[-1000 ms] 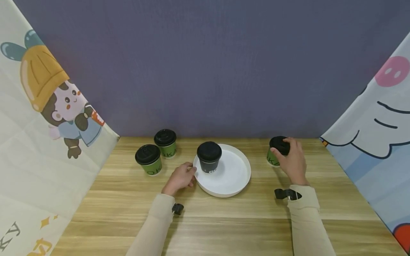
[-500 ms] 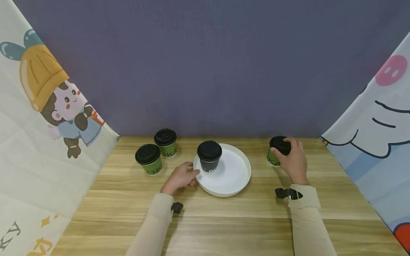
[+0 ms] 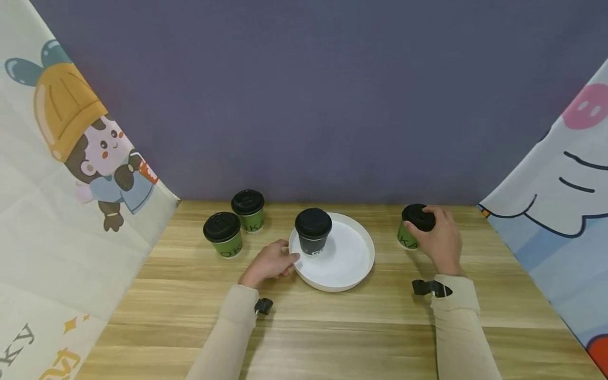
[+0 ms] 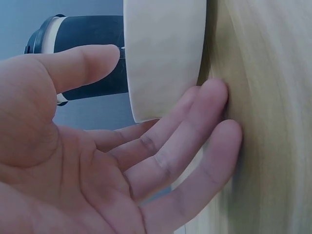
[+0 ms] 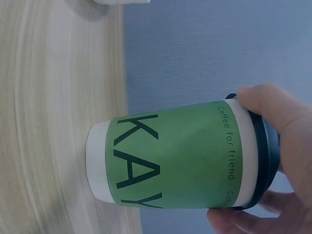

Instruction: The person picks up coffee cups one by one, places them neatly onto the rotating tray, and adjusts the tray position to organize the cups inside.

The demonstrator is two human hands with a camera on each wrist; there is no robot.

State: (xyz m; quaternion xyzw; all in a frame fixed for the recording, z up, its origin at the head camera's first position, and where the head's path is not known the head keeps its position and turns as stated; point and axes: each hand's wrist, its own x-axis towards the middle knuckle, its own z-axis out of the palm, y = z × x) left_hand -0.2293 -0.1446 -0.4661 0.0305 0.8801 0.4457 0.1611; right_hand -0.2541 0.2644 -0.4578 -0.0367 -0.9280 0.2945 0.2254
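Observation:
A white round tray with a raised rim lies on the table, bearing a dark lidded paper cup at its left side. At the tray's left edge, my left hand holds the rim, thumb over the top and fingers low against the outer wall. My right hand grips a green lidded coffee cup around its black lid, thumb on one side and fingers on the other. That cup stands upright to the right of the tray; its base looks to be on the table.
Two more green cups with black lids stand left of the tray, one nearer and one farther back. A grey-blue backdrop rises behind the wooden table. Printed cloths hang at the left and right.
My left thumb has come over the tray's rim from beside it. The right hand keeps its grip on the green cup, and the head view has shifted slightly.

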